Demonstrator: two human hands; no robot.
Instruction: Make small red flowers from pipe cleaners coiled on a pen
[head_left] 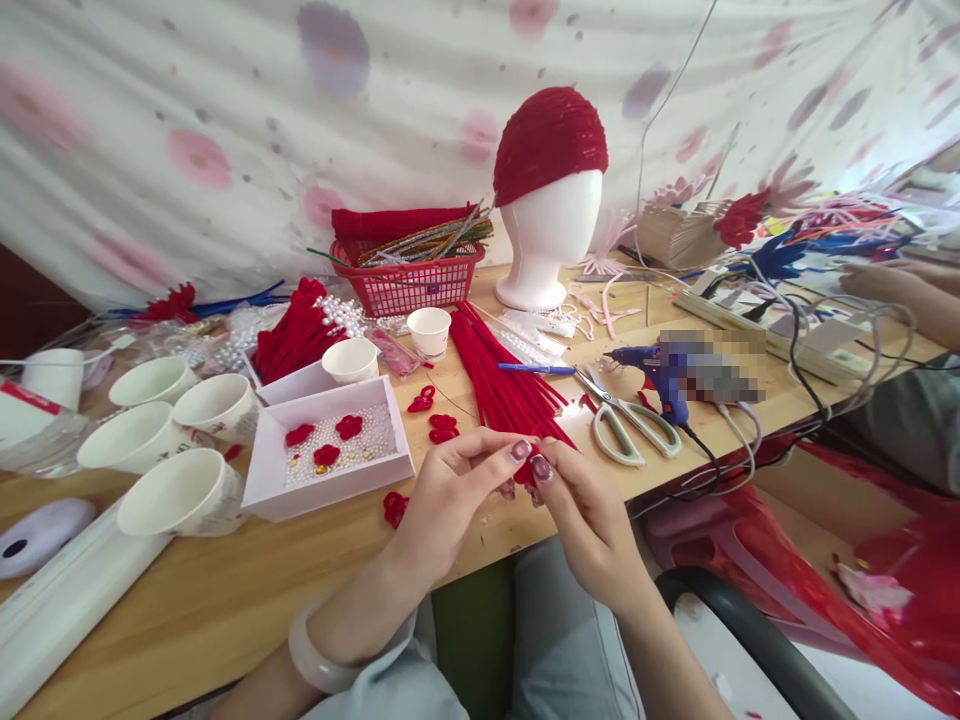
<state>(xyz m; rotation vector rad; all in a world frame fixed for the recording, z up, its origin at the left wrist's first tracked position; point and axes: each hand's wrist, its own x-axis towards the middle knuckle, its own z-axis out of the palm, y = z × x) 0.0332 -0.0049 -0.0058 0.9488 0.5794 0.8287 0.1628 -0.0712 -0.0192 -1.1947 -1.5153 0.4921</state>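
Though near scissors (616, 402) and red stems (499, 385), both hands (450, 495) (589, 508) tight on red piece (527, 470)

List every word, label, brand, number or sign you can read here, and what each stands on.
No text can be read.
Nearest white paper cup: dark print, too small to read.
Red-striped item at far left: no legible letters.
Blue glue gun: nothing legible; pixelation covers the area beside it.

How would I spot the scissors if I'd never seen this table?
Find the white mannequin head at the back. Nearer the front, the scissors lie between the red stems and the blue glue gun; two pale greenish loop handles set them apart.
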